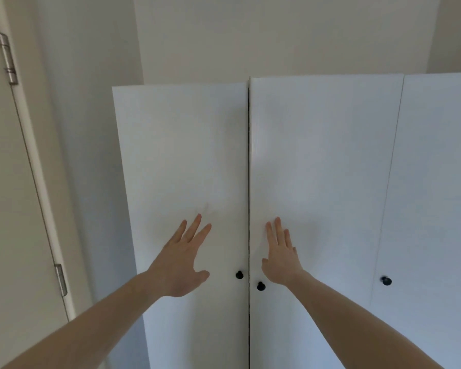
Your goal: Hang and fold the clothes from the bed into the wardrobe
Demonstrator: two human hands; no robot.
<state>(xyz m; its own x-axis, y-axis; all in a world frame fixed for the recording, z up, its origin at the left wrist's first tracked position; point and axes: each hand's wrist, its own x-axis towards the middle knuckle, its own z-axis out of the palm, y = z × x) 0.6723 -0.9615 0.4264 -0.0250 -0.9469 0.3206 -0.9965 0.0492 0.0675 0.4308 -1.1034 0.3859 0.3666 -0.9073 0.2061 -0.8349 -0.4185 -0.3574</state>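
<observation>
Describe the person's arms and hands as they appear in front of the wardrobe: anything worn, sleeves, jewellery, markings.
Both arms are bare along all of their visible length, with no sleeve in view. The left hand and the right hand wear no gloves, and no rings, watch or bracelet show on the fingers or wrists. No markings such as tattoos or plasters can be seen. The fingers look slim, and the nails are too small to judge.

Cream wall point(277, 35) plain, evenly lit. Room door point(0, 209) at left, two metal hinges point(8, 58) on white frame point(37, 169).
</observation>
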